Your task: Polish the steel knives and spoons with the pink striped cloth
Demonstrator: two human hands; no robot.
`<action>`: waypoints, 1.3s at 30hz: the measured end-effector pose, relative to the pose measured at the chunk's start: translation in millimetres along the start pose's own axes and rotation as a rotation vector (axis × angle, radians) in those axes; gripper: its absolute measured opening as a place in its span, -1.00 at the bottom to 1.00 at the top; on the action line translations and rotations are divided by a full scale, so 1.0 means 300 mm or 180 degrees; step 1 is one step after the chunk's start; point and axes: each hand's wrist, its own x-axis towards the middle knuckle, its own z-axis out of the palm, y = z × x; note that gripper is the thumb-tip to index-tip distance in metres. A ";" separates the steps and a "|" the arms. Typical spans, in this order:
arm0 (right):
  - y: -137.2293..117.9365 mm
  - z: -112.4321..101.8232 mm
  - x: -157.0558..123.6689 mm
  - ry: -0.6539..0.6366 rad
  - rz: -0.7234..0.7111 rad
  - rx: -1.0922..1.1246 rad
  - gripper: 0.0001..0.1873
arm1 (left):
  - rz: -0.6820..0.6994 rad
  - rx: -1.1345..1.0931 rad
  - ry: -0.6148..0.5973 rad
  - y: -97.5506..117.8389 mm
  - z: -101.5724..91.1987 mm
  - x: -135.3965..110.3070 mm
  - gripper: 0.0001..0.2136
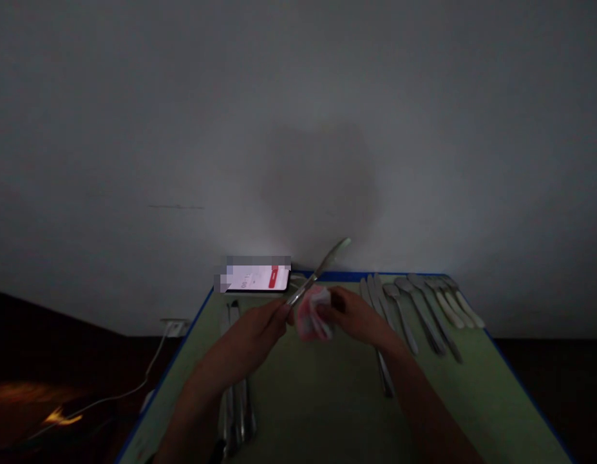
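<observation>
My left hand is closed round the lower end of a shiny metal table knife, which slants up and to the right above the table. A pink and white cloth is bunched in my right hand, with the fingers pinched on its right side. The cloth sits close against the knife's lower part; whether it touches the metal is hard to tell. Several pieces of cutlery lie lengthwise on the table near my left forearm, partly hidden by it.
The green table has a blue edge and stands against a grey wall. A lit phone is at its back left. Spoons, knives and pale-handled cutlery lie at the right. A white cable hangs left.
</observation>
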 end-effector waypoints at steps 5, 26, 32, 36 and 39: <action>-0.005 -0.012 0.004 0.0407 -0.0048 0.0049 -0.61 | -0.0017 0.0256 -0.0045 -0.001 0.024 0.010 -0.78; -0.008 -0.220 -0.080 0.0646 0.0377 -0.0101 -0.60 | -0.0325 0.1459 -0.1197 0.008 0.110 0.010 -0.68; -0.008 -0.229 -0.095 -0.0136 0.0468 -0.1815 -0.61 | -0.0426 0.1667 -0.1117 -0.045 0.111 0.016 -0.67; 0.008 -0.166 -0.072 -0.0921 0.0890 -0.2514 -0.65 | -0.0488 0.1671 -0.1149 -0.058 0.112 0.016 -0.66; 0.025 -0.119 -0.050 -0.1104 0.1083 -0.2573 -0.63 | -0.0538 0.1697 -0.1201 -0.052 0.112 0.015 -0.67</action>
